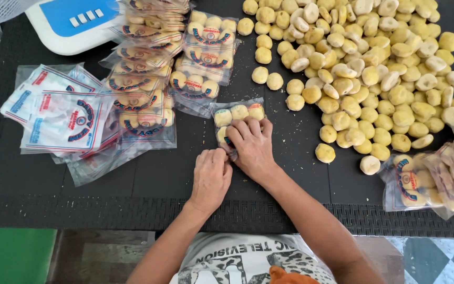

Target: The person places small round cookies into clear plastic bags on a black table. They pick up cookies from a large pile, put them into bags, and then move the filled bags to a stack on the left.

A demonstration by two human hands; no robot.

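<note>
Both hands, left hand [210, 176] and right hand [252, 149], grip a clear bag [236, 118] half filled with yellow biscuits [239, 112].

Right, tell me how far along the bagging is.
Done: a stack of filled bags lies at upper left, with a few more filled bags at the right edge. In hand: the left hand and right hand are on a part-filled bag. Left: a large pile of loose biscuits and a stack of empty bags.
</note>
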